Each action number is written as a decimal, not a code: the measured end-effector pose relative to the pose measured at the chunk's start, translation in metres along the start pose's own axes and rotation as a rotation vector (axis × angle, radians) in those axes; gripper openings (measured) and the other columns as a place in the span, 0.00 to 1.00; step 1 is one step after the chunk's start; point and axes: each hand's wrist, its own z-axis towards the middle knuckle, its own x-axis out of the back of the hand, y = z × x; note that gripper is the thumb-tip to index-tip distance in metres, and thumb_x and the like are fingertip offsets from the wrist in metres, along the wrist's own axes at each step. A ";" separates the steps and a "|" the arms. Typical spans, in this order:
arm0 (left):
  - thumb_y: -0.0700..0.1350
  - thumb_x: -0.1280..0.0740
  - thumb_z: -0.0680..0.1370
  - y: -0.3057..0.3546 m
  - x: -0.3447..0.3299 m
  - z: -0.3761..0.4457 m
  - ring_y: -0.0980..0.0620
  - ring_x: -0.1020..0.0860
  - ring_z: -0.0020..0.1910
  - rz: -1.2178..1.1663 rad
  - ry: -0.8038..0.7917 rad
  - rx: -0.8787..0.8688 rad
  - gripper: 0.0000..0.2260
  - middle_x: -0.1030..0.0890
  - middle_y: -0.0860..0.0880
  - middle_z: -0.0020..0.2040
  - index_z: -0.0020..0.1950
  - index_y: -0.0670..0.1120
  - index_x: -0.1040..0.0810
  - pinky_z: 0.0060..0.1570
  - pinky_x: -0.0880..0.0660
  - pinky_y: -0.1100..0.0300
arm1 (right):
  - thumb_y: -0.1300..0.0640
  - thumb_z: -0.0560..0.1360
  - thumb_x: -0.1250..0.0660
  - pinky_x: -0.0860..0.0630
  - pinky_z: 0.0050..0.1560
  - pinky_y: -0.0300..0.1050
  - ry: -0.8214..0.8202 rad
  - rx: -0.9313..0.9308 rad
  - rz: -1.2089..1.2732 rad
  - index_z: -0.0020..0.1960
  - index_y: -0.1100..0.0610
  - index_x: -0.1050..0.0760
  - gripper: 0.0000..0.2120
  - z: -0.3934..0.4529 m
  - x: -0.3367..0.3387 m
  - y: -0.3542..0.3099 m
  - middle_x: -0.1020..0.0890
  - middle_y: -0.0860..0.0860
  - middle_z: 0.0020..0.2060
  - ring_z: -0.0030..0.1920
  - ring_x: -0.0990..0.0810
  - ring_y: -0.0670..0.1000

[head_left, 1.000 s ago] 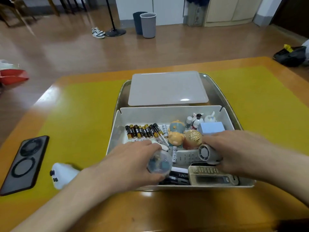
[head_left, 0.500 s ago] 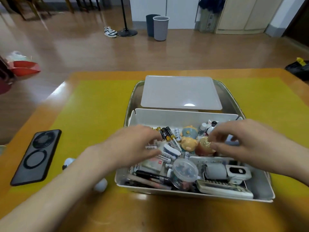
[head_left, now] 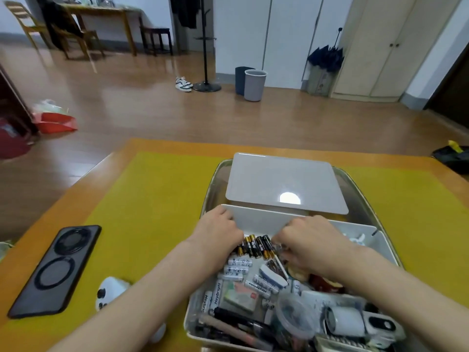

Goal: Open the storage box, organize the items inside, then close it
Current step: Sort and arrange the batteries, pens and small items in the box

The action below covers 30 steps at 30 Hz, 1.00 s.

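Yellow-matted bench (head_left: 157, 199), open storage box (head_left: 258, 222) on it, both hands inside.
Left hand (head_left: 218, 235) and right hand (head_left: 309, 242) reach in knuckles-up, fingers curled, flanking a row of black batteries (head_left: 256, 246); whether either pinches one, I cannot tell.

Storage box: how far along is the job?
Opened: the lid lies off, behind the storage box. Organizing is in hand: both hands, left and right, are at the row of black-and-gold batteries by the far wall. Left: white batteries and pens lie loose; lid goes back on.
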 end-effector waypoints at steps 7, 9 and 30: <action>0.44 0.31 0.77 0.001 -0.002 0.008 0.47 0.24 0.54 0.067 0.001 -0.017 0.09 0.17 0.50 0.52 0.57 0.49 0.22 0.61 0.33 0.51 | 0.51 0.74 0.35 0.26 0.45 0.47 -0.018 -0.158 0.260 0.58 0.43 0.21 0.14 0.004 -0.015 0.002 0.16 0.44 0.49 0.52 0.20 0.53; 0.43 0.31 0.76 0.002 -0.004 0.008 0.47 0.24 0.53 0.052 0.018 -0.009 0.09 0.17 0.49 0.52 0.56 0.49 0.21 0.60 0.33 0.52 | 0.50 0.73 0.34 0.28 0.42 0.45 -0.006 -0.177 0.282 0.57 0.42 0.22 0.13 0.004 -0.019 0.000 0.16 0.43 0.47 0.50 0.20 0.52; 0.45 0.30 0.76 -0.004 -0.005 -0.005 0.51 0.22 0.48 -0.275 0.154 -0.011 0.02 0.18 0.52 0.47 0.48 0.51 0.21 0.60 0.31 0.54 | 0.32 0.68 0.36 0.38 0.31 0.43 0.060 -0.079 0.216 0.48 0.44 0.28 0.18 -0.009 -0.001 -0.026 0.25 0.44 0.41 0.40 0.27 0.47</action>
